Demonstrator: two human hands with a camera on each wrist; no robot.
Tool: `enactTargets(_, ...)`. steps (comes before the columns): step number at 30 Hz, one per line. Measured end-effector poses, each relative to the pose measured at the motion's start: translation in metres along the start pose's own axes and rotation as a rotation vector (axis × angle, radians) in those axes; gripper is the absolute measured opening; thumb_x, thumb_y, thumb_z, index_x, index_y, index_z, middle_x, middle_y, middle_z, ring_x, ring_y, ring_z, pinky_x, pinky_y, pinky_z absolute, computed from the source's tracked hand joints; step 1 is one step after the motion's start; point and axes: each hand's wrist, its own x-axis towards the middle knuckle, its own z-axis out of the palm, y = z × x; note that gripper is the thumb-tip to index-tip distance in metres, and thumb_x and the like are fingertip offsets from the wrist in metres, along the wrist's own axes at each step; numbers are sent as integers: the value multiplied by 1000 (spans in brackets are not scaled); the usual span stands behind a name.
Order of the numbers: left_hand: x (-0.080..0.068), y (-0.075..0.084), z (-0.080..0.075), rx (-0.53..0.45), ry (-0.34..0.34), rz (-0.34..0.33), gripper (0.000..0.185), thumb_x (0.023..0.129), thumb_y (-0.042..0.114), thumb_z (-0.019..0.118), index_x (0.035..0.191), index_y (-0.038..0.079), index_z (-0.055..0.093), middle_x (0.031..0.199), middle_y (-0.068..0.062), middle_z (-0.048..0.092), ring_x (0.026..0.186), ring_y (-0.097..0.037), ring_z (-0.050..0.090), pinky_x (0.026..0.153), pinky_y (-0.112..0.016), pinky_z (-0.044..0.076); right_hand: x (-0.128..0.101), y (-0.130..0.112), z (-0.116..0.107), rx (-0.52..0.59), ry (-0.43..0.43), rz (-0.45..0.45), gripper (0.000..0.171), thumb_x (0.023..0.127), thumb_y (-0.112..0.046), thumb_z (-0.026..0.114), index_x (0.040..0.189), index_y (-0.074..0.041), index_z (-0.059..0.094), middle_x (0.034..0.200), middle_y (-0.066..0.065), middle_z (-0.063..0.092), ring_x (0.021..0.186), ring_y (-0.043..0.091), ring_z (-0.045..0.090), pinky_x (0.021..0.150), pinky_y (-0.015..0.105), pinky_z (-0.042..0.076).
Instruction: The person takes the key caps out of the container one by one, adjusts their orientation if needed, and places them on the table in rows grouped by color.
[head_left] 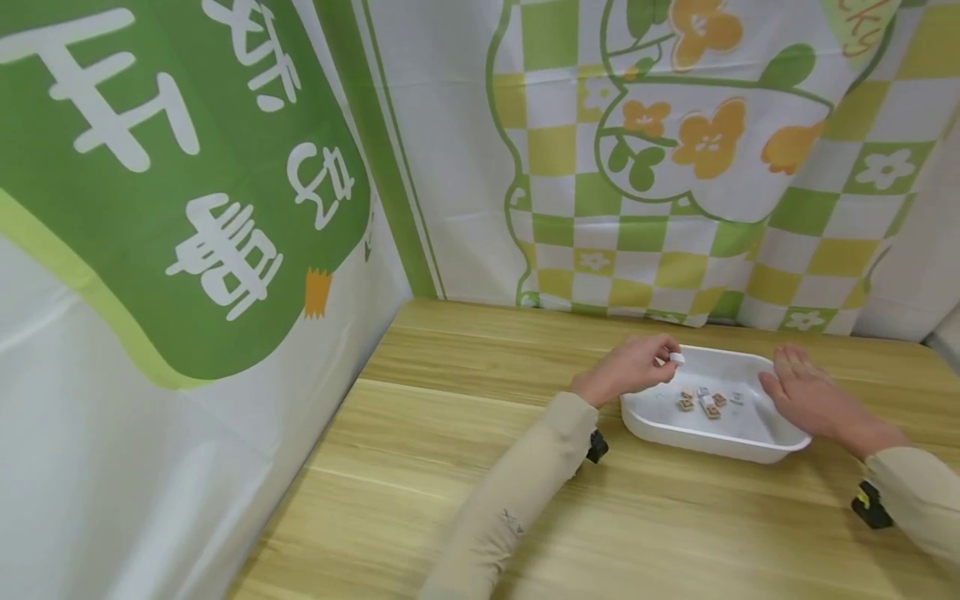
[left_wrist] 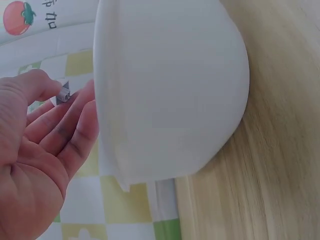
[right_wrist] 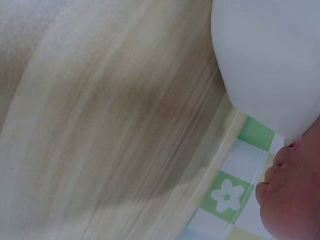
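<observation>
Between the left hand (head_left: 641, 365), pinching a white block (head_left: 677, 358), and the straight-fingered right hand (head_left: 810, 397), a tray (head_left: 705, 437) holds several small brown and white pieces (head_left: 712, 410).

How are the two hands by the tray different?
The left hand pinches a small white piece; the right hand has its fingers stretched out. The left hand is at the left end of the tray, the right hand at its right end. Both come out of beige sleeves.

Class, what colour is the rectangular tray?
The rectangular tray is white, clearest in the head view.
</observation>
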Motion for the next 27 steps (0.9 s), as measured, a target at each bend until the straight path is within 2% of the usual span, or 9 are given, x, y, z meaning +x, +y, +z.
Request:
enactTargets(4, -3, -8, -4, -13, 28, 11, 23, 100, 24, 56, 119, 13, 62, 107, 2, 71, 92, 1, 63, 73, -5, 44, 2, -2, -1, 12, -13, 10, 72, 108, -38, 16, 144, 24, 5, 147, 47, 1, 142, 58, 0, 116, 65, 6)
enactTargets(10, -12, -18, -9, 8, 63, 0, 23, 99, 23, 58, 117, 11, 65, 99, 2, 67, 87, -2, 58, 71, -7, 43, 2, -3, 2, 15, 17, -8, 71, 108, -35, 18, 142, 26, 8, 146, 49, 3, 140, 60, 3, 116, 64, 6)
enactTargets(21, -28, -41, -22, -30, 93, -44, 23, 97, 17, 60, 117, 7, 66, 102, -3, 70, 90, -6, 61, 75, -9, 45, 3, -2, 2, 10, 29, -13, 71, 108, -35, 18, 142, 27, 10, 145, 49, 5, 140, 61, 5, 115, 65, 8)
enactTargets(27, -37, -54, -29, -60, 103, -66, 23, 97, 16, 59, 116, 6, 66, 102, -4, 69, 89, -6, 61, 75, -10, 47, 1, 0, 1, 19, 14, -3, 71, 108, -35, 18, 142, 26, 8, 146, 49, 3, 140, 60, 2, 116, 64, 5)
